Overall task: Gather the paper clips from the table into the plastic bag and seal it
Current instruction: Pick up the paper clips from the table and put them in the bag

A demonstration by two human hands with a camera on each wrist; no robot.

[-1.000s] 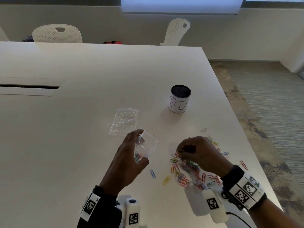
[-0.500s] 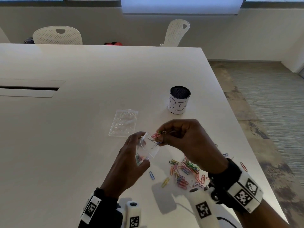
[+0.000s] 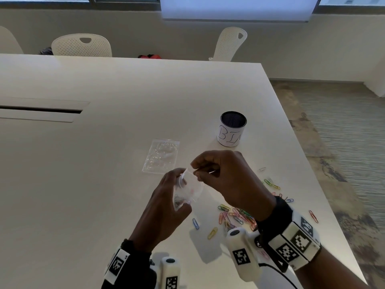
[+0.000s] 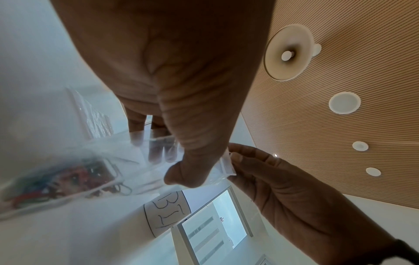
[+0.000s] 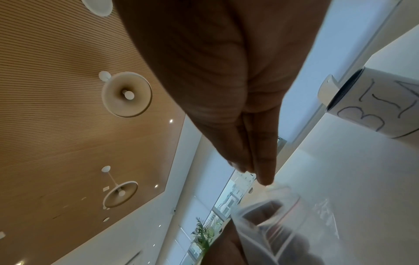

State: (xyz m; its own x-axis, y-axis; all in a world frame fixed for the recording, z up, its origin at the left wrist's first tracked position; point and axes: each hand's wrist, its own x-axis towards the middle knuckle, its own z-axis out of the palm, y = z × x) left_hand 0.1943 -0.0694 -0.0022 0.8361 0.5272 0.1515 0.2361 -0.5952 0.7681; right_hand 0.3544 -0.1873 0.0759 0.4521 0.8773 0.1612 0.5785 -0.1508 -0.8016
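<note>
Currently, the left hand [image 3: 164, 207] holds a small clear plastic bag [image 3: 188, 190] above the white table [image 3: 104, 163], fingers and thumb curled round its body, mouth up and standing open. Left wrist view: a blurred clump of coloured clips [image 4: 52, 181] sits in the bag's lower end.

Right hand [image 3: 227, 178] is at the bag's mouth, thumb and fingertips [image 4: 235, 157] pinching the rim strip on the side away from the left hand. Right wrist view shows the thumb and a finger pressed tightly together, tips just above the open mouth of the bag [image 5: 269, 215]. Whether a clip is also held between them: cannot tell.

Loose paper clips [image 3: 235, 215] lie on the table below and to the right of the right wrist, mixed colours, most in one heap. Strays: a blue clip [image 3: 195, 223] and a yellow clip [image 3: 212, 232] toward the near edge, a few green and yellow ones further right, a red one [image 3: 313, 216] near the table's right edge.

A second clear bag [image 3: 161, 155] lies flat on the table beyond the hands. A dark cup [image 3: 232, 128] with a white paper label, handwritten letters on it, stands upright further back right, well apart from the clips. Two white chairs [image 3: 81, 45] stand at the far edge.
</note>
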